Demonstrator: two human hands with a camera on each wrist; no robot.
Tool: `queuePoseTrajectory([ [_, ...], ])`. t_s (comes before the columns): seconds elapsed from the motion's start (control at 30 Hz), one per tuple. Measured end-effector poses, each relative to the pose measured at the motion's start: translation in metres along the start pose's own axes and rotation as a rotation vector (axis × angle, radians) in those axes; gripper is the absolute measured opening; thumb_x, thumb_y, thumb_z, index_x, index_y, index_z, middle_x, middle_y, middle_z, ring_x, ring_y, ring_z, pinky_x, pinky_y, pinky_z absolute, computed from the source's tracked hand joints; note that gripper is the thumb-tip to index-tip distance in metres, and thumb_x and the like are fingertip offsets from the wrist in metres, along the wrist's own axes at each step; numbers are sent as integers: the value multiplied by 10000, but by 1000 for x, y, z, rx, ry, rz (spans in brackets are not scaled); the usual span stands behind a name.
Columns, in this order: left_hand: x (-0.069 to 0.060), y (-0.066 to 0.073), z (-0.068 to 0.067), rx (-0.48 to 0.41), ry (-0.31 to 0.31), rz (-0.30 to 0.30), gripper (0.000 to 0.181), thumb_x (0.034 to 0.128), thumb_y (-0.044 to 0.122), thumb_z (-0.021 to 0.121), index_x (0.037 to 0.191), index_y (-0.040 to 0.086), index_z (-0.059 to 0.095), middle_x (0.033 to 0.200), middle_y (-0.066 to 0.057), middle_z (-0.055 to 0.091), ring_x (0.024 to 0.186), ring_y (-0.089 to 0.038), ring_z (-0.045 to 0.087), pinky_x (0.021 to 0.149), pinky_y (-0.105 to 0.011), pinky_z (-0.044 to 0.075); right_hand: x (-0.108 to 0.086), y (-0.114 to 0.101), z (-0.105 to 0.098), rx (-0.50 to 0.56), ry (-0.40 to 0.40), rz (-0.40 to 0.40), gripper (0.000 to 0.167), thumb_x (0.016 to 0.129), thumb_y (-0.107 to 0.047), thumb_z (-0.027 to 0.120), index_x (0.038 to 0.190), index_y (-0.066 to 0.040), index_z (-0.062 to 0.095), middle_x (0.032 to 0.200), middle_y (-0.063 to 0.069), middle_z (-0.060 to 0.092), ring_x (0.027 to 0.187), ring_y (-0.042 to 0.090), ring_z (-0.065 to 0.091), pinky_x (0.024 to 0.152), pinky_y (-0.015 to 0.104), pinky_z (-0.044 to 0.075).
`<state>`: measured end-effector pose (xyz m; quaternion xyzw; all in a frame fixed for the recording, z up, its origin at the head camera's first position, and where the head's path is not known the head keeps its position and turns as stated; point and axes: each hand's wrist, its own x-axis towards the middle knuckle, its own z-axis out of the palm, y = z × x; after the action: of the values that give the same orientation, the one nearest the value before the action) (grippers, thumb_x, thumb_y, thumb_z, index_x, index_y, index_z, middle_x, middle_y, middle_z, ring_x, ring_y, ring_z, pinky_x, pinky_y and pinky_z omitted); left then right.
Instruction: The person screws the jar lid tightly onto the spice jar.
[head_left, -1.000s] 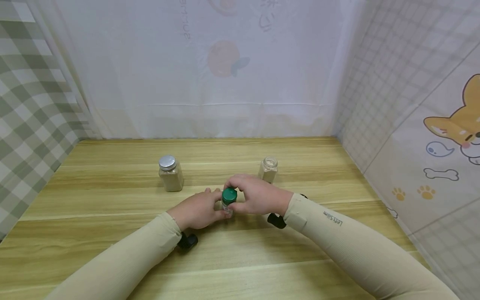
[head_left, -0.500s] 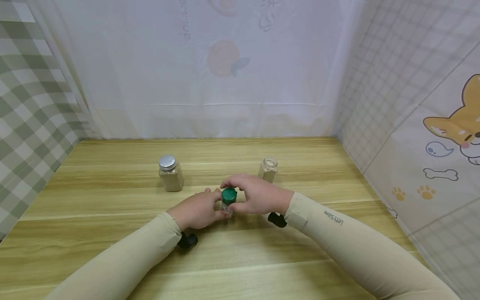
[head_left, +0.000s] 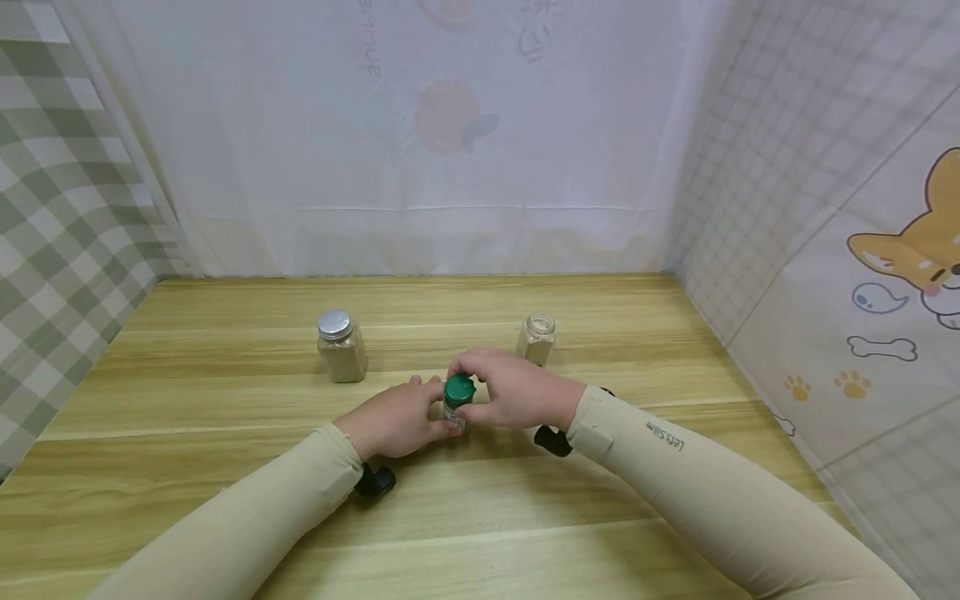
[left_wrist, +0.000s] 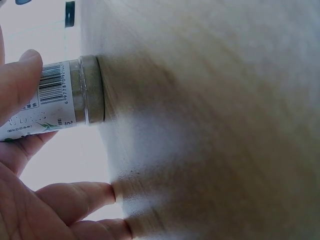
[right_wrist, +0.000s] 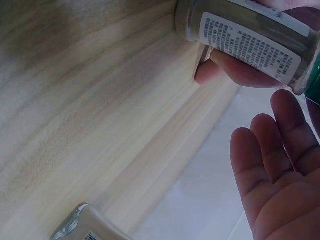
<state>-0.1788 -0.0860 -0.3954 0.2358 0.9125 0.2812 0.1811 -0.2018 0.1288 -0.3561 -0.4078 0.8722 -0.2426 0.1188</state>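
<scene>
A small spice jar (left_wrist: 55, 97) with a printed label and brownish powder stands on the table between the hands. My left hand (head_left: 397, 419) holds its body between thumb and fingers; in the left wrist view two other fingertips touch the table. The fingers and thumb of my right hand (head_left: 521, 392) grip the green cap (head_left: 459, 390) on top. Straight fingers of that hand show below the cap in the right wrist view. Behind the right hand is an uncapped glass jar (head_left: 536, 342) of pale powder, its lower part hidden.
A square jar with a silver lid (head_left: 343, 350) stands at the back left. Each wrist bears a black camera mount (head_left: 553, 441) under the sleeve. A white curtain (head_left: 420, 242) borders the back edge of the wooden table (head_left: 480, 533), and a printed sheet hangs at the right.
The right fingers opened slightly leftward around the green cap half a second ago and have closed back on it. The cap seems turned a little. The left hand and the jars have stayed put.
</scene>
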Motion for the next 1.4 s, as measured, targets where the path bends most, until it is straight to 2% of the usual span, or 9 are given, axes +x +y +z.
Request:
queuePoseTrajectory([
  [0.1,0,0,0,0,1,9,216,999,416,731,1161,293,659,1483,-123,632,1491,-514,410,1272,-588,293,0,0,0,7,-1,6,227,954,-184,772,1133,-135,642,1136,-28,672,1138,154,650,1039,382,539],
  [0.33,0,0,1,11,1,17,294,997,393,740,1230,228,671,1445,-91,668,1480,-455,462,1292,-556,266,-2,1,-1,-21,-5,-24,537,951,-205,790,1426,-68,580,1280,13,692,1240,183,648,1118,405,509],
  [0.5,0,0,1,3,3,-3,348,997,420,734,1272,221,661,1495,-99,628,1498,-484,420,1276,-567,295,-2,1,-2,-51,5,-73,391,956,-179,773,1324,-133,649,1277,-12,687,1209,164,643,1076,371,531],
  [0.63,0,-1,1,-3,5,-3,291,995,433,732,1210,251,658,1502,-106,621,1498,-521,396,1264,-583,311,-2,0,-2,-49,2,-61,298,969,-187,757,1248,-151,661,1221,-36,680,1149,140,629,1044,360,535],
  [0.87,0,-1,1,-1,15,28,214,995,422,735,1119,271,649,1351,-48,727,1451,-432,511,1297,-538,265,0,-2,-1,-9,5,-10,226,966,-199,767,1146,-144,643,1144,-31,670,1138,145,643,1027,363,541],
  [1.0,0,-1,1,-1,17,46,228,996,396,740,1153,253,658,1330,-36,737,1392,-361,595,1309,-524,242,-1,-1,-2,-6,-5,2,377,962,-227,779,1285,-102,632,1241,9,683,1218,181,646,1086,395,524],
  [1.1,0,0,1,3,15,42,275,996,388,743,1207,233,661,1354,-41,726,1390,-340,600,1312,-516,237,-2,0,-3,-1,-12,-18,512,958,-217,781,1413,-80,592,1329,35,674,1266,199,635,1112,411,513],
  [1.27,-1,1,0,12,11,12,418,998,411,734,1344,197,639,1447,-80,668,1487,-473,446,1285,-553,284,-2,1,-5,-1,-10,-76,427,949,-137,759,1362,-140,647,1317,-4,672,1232,169,634,1080,378,530],
  [1.4,-1,1,0,9,6,5,415,1000,419,729,1341,203,636,1482,-97,640,1501,-507,403,1278,-565,292,-2,0,-5,-13,-8,-73,362,957,-142,758,1307,-156,669,1288,-11,675,1196,160,637,1066,366,534],
])
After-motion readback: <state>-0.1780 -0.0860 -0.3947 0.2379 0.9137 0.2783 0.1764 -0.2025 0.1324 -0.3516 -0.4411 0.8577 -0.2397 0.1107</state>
